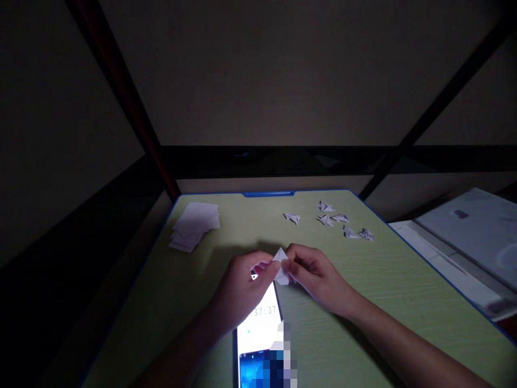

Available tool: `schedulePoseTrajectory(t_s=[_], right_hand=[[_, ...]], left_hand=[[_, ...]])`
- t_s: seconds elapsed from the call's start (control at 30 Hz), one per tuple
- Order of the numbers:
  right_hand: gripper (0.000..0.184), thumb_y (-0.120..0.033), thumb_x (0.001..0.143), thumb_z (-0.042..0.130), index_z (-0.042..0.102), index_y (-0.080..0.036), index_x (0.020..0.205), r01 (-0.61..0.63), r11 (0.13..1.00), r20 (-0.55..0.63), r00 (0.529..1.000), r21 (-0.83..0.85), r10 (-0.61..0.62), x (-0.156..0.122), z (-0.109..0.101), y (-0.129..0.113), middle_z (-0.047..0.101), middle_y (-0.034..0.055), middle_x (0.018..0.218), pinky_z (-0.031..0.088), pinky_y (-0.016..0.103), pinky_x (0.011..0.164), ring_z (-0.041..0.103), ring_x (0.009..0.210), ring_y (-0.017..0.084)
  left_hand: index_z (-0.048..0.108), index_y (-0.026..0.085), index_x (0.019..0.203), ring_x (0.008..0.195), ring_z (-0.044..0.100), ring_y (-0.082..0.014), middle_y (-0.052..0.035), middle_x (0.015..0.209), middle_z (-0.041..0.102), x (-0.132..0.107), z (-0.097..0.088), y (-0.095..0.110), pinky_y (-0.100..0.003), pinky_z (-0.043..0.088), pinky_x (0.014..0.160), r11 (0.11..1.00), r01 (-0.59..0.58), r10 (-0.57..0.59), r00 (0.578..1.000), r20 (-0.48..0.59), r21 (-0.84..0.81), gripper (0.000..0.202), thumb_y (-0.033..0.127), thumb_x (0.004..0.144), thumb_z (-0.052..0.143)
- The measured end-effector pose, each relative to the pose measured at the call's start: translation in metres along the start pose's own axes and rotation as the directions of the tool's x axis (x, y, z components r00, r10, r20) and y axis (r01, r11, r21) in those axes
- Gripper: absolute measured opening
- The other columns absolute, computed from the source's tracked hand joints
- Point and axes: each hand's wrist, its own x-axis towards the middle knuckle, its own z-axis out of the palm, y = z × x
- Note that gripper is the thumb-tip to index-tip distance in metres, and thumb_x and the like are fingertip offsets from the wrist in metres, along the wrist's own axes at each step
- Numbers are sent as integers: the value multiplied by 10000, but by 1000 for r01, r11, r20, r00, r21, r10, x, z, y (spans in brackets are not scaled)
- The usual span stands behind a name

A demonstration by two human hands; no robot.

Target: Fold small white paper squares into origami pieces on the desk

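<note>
Both my hands meet over the middle of the green table [375,302]. My left hand [242,288] and my right hand [317,277] are both closed in a pinch on one small folded white paper [281,265], which they hold between their fingertips just above the table. Right under the hands lies a phone [258,337] with a lit screen that shows a timer. Its top end is hidden by my left hand.
A loose stack of white paper squares [194,225] lies at the table's far left. Several small folded paper shapes [337,220] are scattered at the far right. A pale flat object [464,237] lies beyond the table's right edge. Dark bars cross the wall behind.
</note>
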Motion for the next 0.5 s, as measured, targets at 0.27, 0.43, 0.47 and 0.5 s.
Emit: schedulePoseTrajectory(t_s=[0.27,0.43,0.47,0.5], right_hand=[[204,-236,808,479,442,-179,617,27,998,17,1000,-49,-27,-1,0,0,410,-37,559,285,243,476,371,518,95],[192,-211,791,502,466,-173,607,61,990,15,998,-129,-59,-3,2,-3,422,-37,548,291,242,470,377,508,93],[189,-222,794,508,477,-171,615,62,988,7,998,-138,-62,-3,2,-5,434,-33,554,300,244,475,387,515,95],[185,-236,796,517,489,-168,626,64,988,0,998,-141,-65,-3,3,-6,449,-28,563,312,247,484,399,524,99]], left_hand=[[641,140,831,702,573,-132,-29,760,648,2,0,1,-235,436,634,999,-31,26,991,-128,-38,147,252,808,549],[620,125,726,584,511,-103,0,631,587,3,3,3,-205,400,537,985,45,-63,992,-107,-169,130,238,766,568],[613,125,715,565,501,-97,7,612,575,3,3,4,-199,391,520,979,49,-72,991,-112,-196,126,234,759,567],[607,126,706,550,492,-93,13,598,565,4,3,5,-194,384,506,976,46,-75,989,-127,-215,120,230,752,566]])
